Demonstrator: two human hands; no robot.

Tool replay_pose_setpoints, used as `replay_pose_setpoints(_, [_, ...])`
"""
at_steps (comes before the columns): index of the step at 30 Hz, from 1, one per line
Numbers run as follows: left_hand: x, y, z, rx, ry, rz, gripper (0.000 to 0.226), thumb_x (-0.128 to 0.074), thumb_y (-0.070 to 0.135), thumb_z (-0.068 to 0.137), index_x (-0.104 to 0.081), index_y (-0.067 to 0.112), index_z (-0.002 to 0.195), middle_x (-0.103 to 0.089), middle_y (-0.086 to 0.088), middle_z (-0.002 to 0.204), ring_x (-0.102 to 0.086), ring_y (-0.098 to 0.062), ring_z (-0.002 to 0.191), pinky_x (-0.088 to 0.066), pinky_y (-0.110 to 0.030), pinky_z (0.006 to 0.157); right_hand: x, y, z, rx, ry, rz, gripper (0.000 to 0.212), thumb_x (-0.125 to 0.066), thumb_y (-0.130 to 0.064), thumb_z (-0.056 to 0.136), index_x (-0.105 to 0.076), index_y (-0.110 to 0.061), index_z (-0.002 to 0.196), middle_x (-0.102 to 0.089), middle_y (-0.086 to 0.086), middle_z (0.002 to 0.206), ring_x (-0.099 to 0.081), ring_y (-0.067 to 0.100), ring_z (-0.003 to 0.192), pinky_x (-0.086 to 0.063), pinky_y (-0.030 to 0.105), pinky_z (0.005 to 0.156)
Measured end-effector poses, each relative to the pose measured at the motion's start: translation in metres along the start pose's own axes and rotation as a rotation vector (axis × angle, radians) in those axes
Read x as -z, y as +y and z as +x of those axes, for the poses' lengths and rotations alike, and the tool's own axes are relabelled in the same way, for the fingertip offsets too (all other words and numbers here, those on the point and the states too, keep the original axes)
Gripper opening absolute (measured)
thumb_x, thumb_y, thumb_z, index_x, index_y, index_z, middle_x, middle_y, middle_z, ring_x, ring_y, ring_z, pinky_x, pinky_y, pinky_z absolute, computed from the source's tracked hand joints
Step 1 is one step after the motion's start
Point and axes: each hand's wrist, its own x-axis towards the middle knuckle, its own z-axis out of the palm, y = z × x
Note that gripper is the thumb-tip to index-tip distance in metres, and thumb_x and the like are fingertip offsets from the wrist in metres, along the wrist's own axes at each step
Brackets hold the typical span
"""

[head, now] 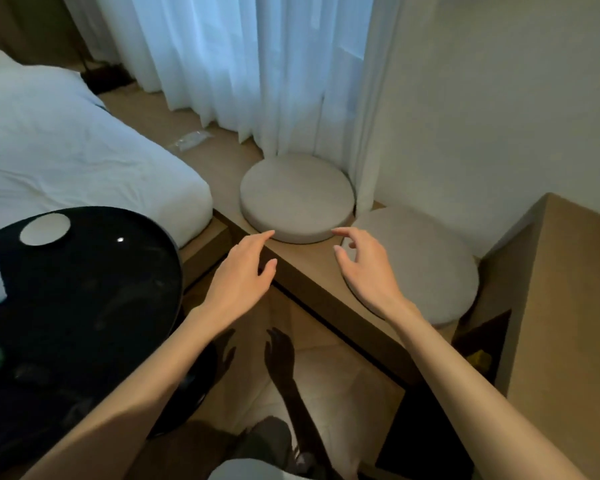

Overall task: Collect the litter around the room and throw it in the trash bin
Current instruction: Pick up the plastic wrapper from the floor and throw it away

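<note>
A crumpled clear plastic wrapper lies on the wooden platform between the bed and the curtain, far ahead of both hands. My left hand is stretched forward over the platform's front corner, fingers relaxed, holding nothing. My right hand hovers beside it with loosely spread fingers, also empty. Both hang just short of the nearer round grey cushion. No trash bin is in view.
A second round cushion lies at the right on the platform. A round black table with a white disc and a card stands at the left. A white bed, sheer curtains and a wooden cabinet surround the spot.
</note>
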Motion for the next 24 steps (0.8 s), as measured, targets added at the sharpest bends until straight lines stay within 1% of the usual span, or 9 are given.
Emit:
replay_pose_setpoints(3, [0.005, -0.012, 0.019, 0.067, 0.048, -0.007, 0.055, -0.051, 0.029, 0.094, -0.03, 0.025, 0.145, -0.038, 0.004, 0.147, -0.036, -0.012, 0.135, -0.035, -0.033, 0.108, -0.012, -0.003, 0.035, 0.051, -0.037, -0.002, 0.033, -0.051, -0.022, 0.097, -0.055, -0.021, 0.129, -0.056, -0.002, 0.131, -0.048, 0.012, 0.122, -0.036, 0.025, 0.101])
replay_pose_setpoints(6, [0.011, -0.032, 0.045, 0.11, 0.094, -0.007, 0.054, -0.051, 0.03, 0.094, -0.031, 0.024, 0.144, -0.04, 0.003, 0.145, -0.039, -0.013, 0.132, -0.037, -0.033, 0.107, -0.032, -0.006, 0.077, 0.117, -0.076, -0.016, 0.034, -0.05, -0.026, 0.097, -0.053, -0.024, 0.13, -0.054, -0.003, 0.132, -0.048, 0.013, 0.122, -0.04, 0.029, 0.1])
replay_pose_setpoints(8, [0.018, -0.049, 0.067, 0.144, 0.109, -0.028, 0.053, -0.05, 0.03, 0.095, -0.032, 0.024, 0.144, -0.041, 0.002, 0.144, -0.041, -0.014, 0.131, -0.039, -0.035, 0.106, -0.046, -0.012, 0.109, 0.146, -0.103, -0.02, 0.034, -0.05, -0.027, 0.096, -0.053, -0.025, 0.13, -0.053, -0.004, 0.134, -0.047, 0.013, 0.123, -0.042, 0.033, 0.1])
replay_pose_setpoints(10, [0.025, -0.066, 0.093, 0.183, 0.113, -0.033, 0.053, -0.048, 0.03, 0.096, -0.03, 0.024, 0.145, -0.039, 0.002, 0.145, -0.04, -0.016, 0.132, -0.037, -0.036, 0.108, -0.06, -0.019, 0.143, 0.177, -0.132, -0.02, 0.034, -0.05, -0.026, 0.096, -0.053, -0.025, 0.13, -0.053, -0.002, 0.135, -0.047, 0.015, 0.124, -0.041, 0.035, 0.103])
replay_pose_setpoints(12, [0.034, -0.084, 0.123, 0.237, 0.111, -0.032, 0.052, -0.047, 0.028, 0.096, -0.029, 0.023, 0.145, -0.037, 0.0, 0.146, -0.039, -0.018, 0.132, -0.033, -0.037, 0.108, -0.073, -0.027, 0.18, 0.206, -0.169, -0.028, 0.035, -0.05, -0.024, 0.096, -0.053, -0.023, 0.13, -0.053, 0.0, 0.135, -0.047, 0.016, 0.124, -0.04, 0.035, 0.104])
replay_pose_setpoints(16, [0.05, -0.117, 0.184, 0.273, 0.147, -0.07, 0.051, -0.051, 0.021, 0.094, -0.036, 0.015, 0.142, -0.042, -0.004, 0.142, -0.038, -0.019, 0.132, -0.027, -0.029, 0.108, -0.097, -0.043, 0.254, 0.25, -0.192, -0.025, 0.034, -0.052, -0.018, 0.094, -0.056, -0.017, 0.127, -0.055, 0.005, 0.132, -0.05, 0.021, 0.121, -0.039, 0.034, 0.102])
replay_pose_setpoints(20, [0.059, -0.144, 0.245, 0.324, 0.201, -0.045, 0.049, -0.052, 0.017, 0.093, -0.039, 0.014, 0.14, -0.044, -0.006, 0.141, -0.041, -0.019, 0.129, -0.029, -0.028, 0.107, -0.116, -0.055, 0.32, 0.263, -0.223, 0.002, 0.034, -0.052, -0.018, 0.094, -0.055, -0.018, 0.128, -0.054, 0.005, 0.132, -0.049, 0.02, 0.121, -0.039, 0.033, 0.101])
replay_pose_setpoints(22, [0.062, -0.155, 0.273, 0.334, 0.215, -0.016, 0.049, -0.051, 0.018, 0.093, -0.039, 0.015, 0.14, -0.045, -0.007, 0.14, -0.043, -0.02, 0.128, -0.032, -0.03, 0.106, -0.126, -0.058, 0.352, 0.261, -0.234, 0.015, 0.033, -0.052, -0.017, 0.094, -0.056, -0.018, 0.127, -0.055, 0.005, 0.132, -0.05, 0.021, 0.12, -0.04, 0.034, 0.1])
replay_pose_setpoints(24, [0.063, -0.165, 0.299, 0.362, 0.207, -0.008, 0.049, -0.051, 0.022, 0.093, -0.039, 0.017, 0.14, -0.044, -0.005, 0.142, -0.042, -0.02, 0.129, -0.032, -0.031, 0.107, -0.139, -0.057, 0.382, 0.258, -0.258, 0.023, 0.033, -0.052, -0.016, 0.094, -0.057, -0.018, 0.126, -0.055, 0.005, 0.13, -0.051, 0.022, 0.119, -0.041, 0.034, 0.099])
